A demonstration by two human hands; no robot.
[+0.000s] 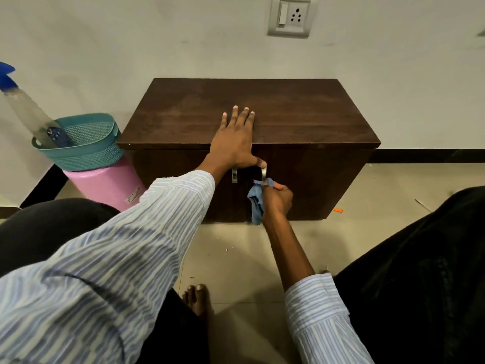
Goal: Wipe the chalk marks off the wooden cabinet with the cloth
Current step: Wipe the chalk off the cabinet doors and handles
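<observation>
Left hand (236,139) lies flat on cabinet (301,119); right hand (278,199) grips cloth (256,203).

Left hand (234,139) lies flat on the cabinet (301,114) top; right hand (277,199) grips the cloth (256,203) against its front.

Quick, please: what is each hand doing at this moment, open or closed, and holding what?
Left hand: open, flat on the wooden cabinet top.
Right hand: closed, gripping the blue cloth against the cabinet front.

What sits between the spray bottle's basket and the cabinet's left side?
Nothing: in the head view the teal basket, set on a pink bin, has its rim right up against the cabinet corner, with no object between.
</observation>
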